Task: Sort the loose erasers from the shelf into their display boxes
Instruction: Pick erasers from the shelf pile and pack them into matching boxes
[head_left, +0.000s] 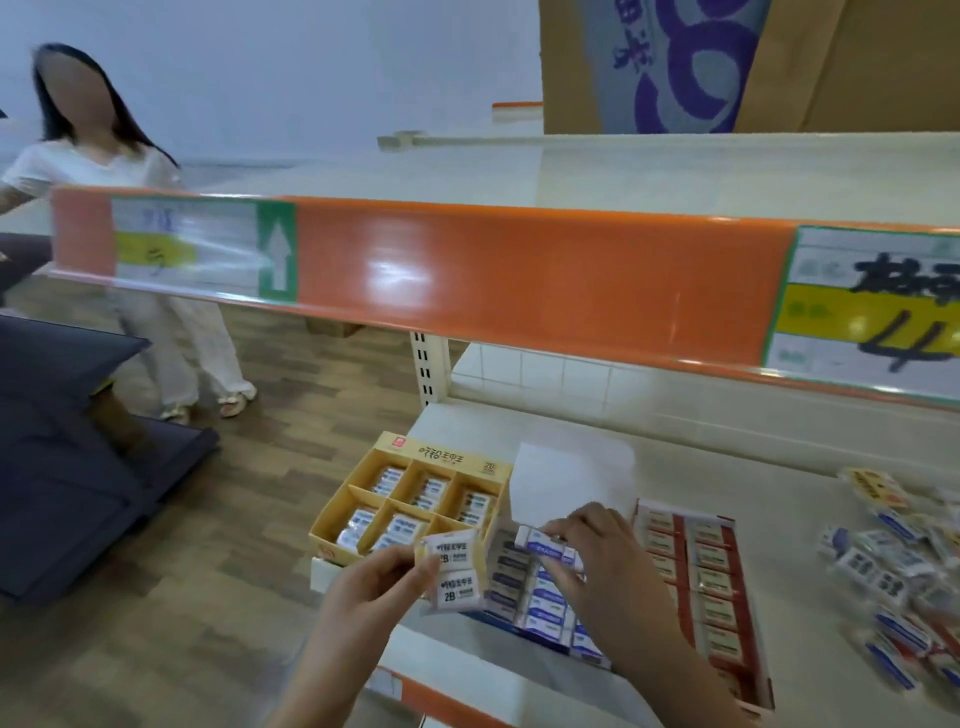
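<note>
At six o'clock, my left hand (382, 577) grips two 2B erasers (456, 570), my right hand (597, 551) pinches a blue eraser (546, 550) over the blue box (524, 597); risk: misfiling, loose pinch.

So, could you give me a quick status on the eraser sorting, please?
Left hand holds two 2B erasers. Right hand sets blue eraser into blue box. Loose pile waits. Nothing blocking.
</note>
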